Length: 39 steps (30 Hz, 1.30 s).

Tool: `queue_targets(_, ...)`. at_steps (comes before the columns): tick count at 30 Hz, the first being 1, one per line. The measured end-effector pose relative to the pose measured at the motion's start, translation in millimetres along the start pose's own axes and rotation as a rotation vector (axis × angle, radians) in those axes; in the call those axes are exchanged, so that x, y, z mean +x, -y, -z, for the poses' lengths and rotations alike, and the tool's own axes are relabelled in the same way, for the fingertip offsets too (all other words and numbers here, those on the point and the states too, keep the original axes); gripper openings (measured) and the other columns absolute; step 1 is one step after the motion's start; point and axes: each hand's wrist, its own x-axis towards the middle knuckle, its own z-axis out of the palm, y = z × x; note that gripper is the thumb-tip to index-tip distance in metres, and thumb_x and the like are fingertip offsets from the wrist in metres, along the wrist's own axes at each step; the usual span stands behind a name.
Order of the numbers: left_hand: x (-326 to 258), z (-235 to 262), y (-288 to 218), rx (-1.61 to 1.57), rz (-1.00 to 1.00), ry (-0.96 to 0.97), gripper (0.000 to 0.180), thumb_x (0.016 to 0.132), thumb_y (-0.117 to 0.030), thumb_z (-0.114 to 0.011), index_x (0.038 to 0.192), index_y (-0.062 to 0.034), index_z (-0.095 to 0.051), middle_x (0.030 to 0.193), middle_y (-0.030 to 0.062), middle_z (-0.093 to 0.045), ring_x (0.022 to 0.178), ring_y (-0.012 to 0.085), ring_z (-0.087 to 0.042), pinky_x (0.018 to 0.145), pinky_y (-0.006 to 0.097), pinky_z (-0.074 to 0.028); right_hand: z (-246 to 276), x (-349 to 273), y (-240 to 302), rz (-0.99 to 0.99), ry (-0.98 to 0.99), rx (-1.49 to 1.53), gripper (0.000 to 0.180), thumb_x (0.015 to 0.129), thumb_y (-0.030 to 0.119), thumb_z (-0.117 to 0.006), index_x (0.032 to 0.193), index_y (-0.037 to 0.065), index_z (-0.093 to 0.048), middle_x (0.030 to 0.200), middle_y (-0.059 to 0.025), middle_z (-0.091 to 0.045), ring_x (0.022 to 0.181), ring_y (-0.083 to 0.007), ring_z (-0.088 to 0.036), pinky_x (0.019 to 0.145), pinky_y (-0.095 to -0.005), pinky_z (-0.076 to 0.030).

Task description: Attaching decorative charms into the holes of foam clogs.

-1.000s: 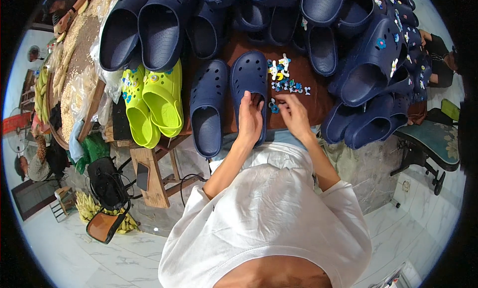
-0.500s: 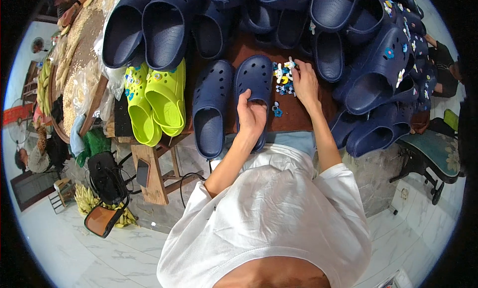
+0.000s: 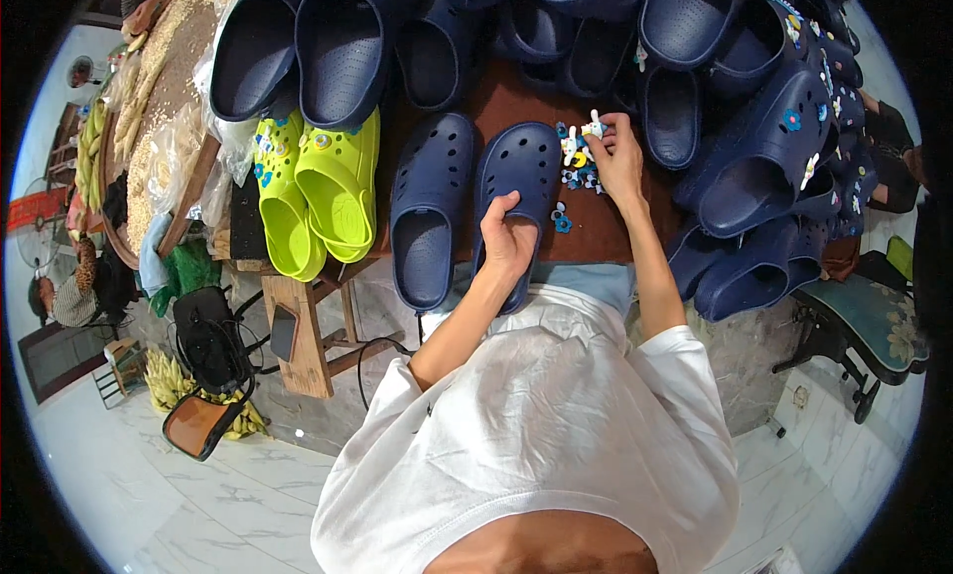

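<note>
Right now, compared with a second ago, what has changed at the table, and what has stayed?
The right hand has moved forward from beside the loose blue charm to the charm pile, now at a white charm; whether it grips it is unclear. The left hand remains at the opening of the navy clog beside the pile, now partly hidden there. The second navy clog, green clogs and loose blue charm stay put.

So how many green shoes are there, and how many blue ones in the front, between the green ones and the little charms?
Lime-green clogs: 2
Dark blue clogs in front, between the green pair and the charm pile: 2 (the left hand is on one)
Total: 4
</note>
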Motion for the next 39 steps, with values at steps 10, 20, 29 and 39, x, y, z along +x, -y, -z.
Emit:
queue_targets(10,-5,11,11,0.056,0.073,0.062,0.037,0.076,-0.001,-0.052,0.113,0.004,-0.051,0.112,0.0122,-0.058,0.103,0.0239,-0.057,0.095,0.037,-0.044,15,-6,46,-0.111,0.379,0.572,0.032,0.083,0.001,-0.065,0.113,0.0,-0.057,0.09,-0.0028,-0.06,0.076,-0.0075,-0.059,0.071,-0.0204,-0.049)
queue_targets(20,-16,20,20,0.211,0.098,-0.057,0.027,0.077,0.0,-0.06,0.103,-0.006,-0.054,0.097,0.004,-0.057,0.088,0.0153,-0.056,0.08,0.031,-0.046,15,-7,50,0.035,0.495,0.409,0.028,0.079,0.004,-0.069,0.107,0.004,-0.069,0.091,-0.0044,-0.063,0.076,-0.009,-0.057,0.071,-0.0235,-0.047)
queue_targets(29,-26,11,23,0.334,0.072,-0.067,0.016,0.078,-0.001,-0.061,0.09,-0.0088,-0.055,0.086,-0.0008,-0.055,0.076,0.0097,-0.053,0.069,0.027,-0.044,23,0,58,0.053,0.585,0.332,0.027,0.079,-0.001,-0.068,0.106,0.003,-0.069,0.096,-0.0042,-0.062,0.081,-0.0108,-0.059,0.075,-0.0238,-0.047)
queue_targets(39,-34,13,22,0.519,-0.011,-0.018,0.012,0.078,-0.006,-0.063,0.088,-0.0069,-0.057,0.086,-0.0021,-0.053,0.075,0.0089,-0.049,0.069,0.026,-0.041,31,22,50,-0.048,0.808,0.332,0.052,0.072,0.01,-0.077,0.119,0.005,-0.054,0.095,-0.0062,-0.058,0.089,-0.0138,-0.057,0.078,-0.0261,-0.048)
